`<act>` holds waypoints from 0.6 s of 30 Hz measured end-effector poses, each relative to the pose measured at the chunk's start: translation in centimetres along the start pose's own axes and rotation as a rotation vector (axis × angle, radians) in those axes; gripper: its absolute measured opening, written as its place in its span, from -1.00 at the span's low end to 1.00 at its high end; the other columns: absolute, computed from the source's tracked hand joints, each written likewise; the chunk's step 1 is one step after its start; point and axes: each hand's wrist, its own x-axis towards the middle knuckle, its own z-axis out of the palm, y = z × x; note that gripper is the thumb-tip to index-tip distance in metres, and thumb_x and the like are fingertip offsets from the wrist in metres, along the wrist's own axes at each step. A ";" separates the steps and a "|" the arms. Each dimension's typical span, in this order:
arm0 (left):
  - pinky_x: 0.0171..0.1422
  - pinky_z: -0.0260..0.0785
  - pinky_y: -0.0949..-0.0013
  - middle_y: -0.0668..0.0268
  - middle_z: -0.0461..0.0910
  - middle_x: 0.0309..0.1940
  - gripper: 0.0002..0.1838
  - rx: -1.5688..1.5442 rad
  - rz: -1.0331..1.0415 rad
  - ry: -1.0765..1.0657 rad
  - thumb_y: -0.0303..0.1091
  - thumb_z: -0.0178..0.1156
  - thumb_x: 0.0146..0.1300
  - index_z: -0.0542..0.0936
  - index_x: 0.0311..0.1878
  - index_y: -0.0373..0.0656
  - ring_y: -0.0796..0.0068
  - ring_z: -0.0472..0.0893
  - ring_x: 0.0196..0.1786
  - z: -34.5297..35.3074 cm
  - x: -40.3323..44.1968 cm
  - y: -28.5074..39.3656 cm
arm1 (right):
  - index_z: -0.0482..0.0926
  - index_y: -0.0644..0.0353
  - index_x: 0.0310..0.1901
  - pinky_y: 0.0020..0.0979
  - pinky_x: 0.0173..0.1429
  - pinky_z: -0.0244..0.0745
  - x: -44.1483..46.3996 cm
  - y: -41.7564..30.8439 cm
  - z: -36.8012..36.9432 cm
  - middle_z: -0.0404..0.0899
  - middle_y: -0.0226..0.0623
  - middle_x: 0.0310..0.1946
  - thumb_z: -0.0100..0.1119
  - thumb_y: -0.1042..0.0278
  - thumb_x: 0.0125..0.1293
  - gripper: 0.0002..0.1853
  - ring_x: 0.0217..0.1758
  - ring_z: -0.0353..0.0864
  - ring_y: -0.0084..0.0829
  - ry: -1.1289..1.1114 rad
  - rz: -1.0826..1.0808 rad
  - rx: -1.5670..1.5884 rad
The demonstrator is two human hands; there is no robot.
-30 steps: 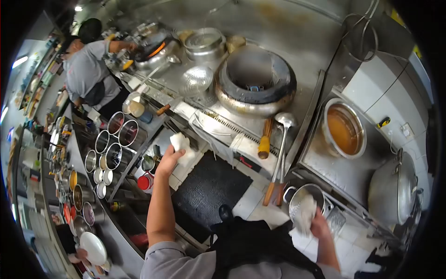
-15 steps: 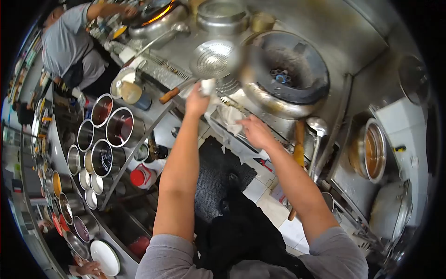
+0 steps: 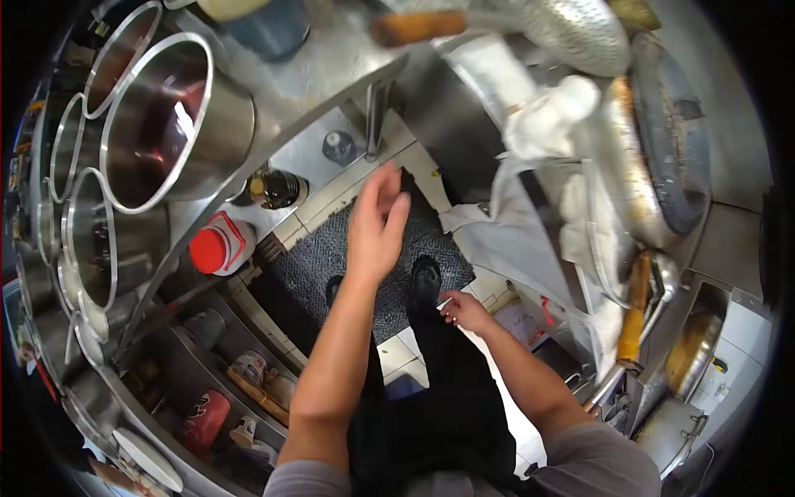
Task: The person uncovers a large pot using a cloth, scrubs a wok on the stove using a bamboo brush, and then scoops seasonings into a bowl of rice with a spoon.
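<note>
My left hand (image 3: 378,225) is raised above the black floor mat (image 3: 315,257), its fingers apart and nothing in it. Lower and to the right, my right hand (image 3: 464,313) hangs beside my leg near a black shoe (image 3: 425,282); its fingers are curled, and whether it holds anything is too small to tell. A crumpled white cloth (image 3: 553,120) lies on the stove's front edge, and a larger grey-white cloth (image 3: 513,240) hangs down below it. The wok ring (image 3: 662,141) stands behind the cloths.
Steel pots (image 3: 166,124) fill the counter at the left. A red-lidded jar (image 3: 217,247) and dark bottles (image 3: 277,189) sit on a lower shelf. At the top are a wooden-handled strainer (image 3: 575,29); a brush (image 3: 636,319) and ladle lie right. A co-worker's hand (image 3: 116,476) shows lower left.
The view has tilted down toward the floor. Both hands have come away from the stove edge, and the white cloth my left hand held now lies there. The right hand has dropped lower.
</note>
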 end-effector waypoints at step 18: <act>0.25 0.40 0.01 -0.04 0.50 0.10 -0.43 0.380 -0.685 -0.940 -0.10 0.15 0.35 0.30 0.36 -0.04 -0.12 0.52 0.18 -0.2 -29.1 -24.3 | 0.26 0.23 0.36 -0.14 0.39 0.33 28.8 9.5 -9.9 0.37 0.22 0.27 0.11 0.32 0.21 -0.35 0.32 0.40 0.09 0.467 0.189 -1.064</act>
